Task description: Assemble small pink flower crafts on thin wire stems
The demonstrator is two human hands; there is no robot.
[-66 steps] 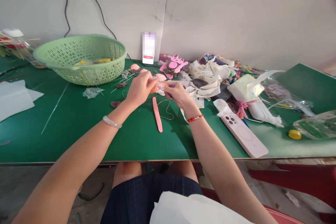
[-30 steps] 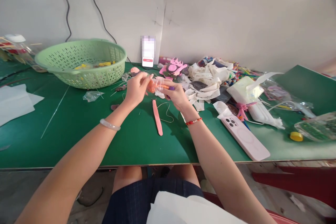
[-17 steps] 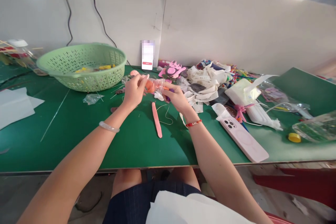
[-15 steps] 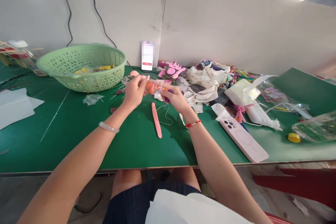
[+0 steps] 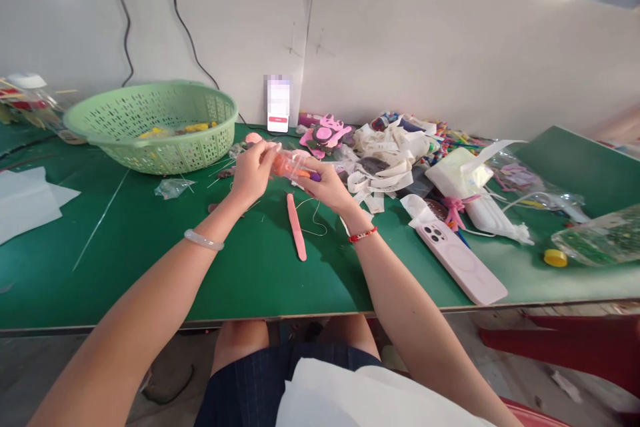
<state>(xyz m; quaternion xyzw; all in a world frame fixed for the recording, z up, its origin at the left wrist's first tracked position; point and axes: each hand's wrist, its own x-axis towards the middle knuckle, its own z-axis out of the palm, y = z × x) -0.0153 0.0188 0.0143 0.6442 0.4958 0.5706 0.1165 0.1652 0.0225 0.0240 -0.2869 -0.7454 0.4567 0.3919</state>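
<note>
Both hands meet over the middle of the green table (image 5: 240, 280), with a clear plastic bag (image 5: 293, 161) stretched between them. Bright orange material shows in or behind the bag; its exact kind is hard to make out. My left hand (image 5: 251, 170) pinches the bag's left end, thumb against fingers. On the other side, my right hand (image 5: 327, 183) is closed on the right end, and a small purple-and-orange piece (image 5: 315, 177) sticks out by its fingers. A flat pink strip (image 5: 297, 227) lies on the table below the hands, beside a loose pale thread (image 5: 316, 220).
To the left stands a green basket (image 5: 175, 157) with yellow items inside. A lit phone (image 5: 278, 103) leans on the wall. Paper scraps (image 5: 385, 153), a pink figure (image 5: 326, 135) and a pink phone (image 5: 463, 260) lie to the right, near a clear bottle (image 5: 600, 240).
The bag has turned slightly between my hands, and more of the purple-and-orange piece shows by my right fingers. The whole view has shifted a little. Both hands keep their hold.
</note>
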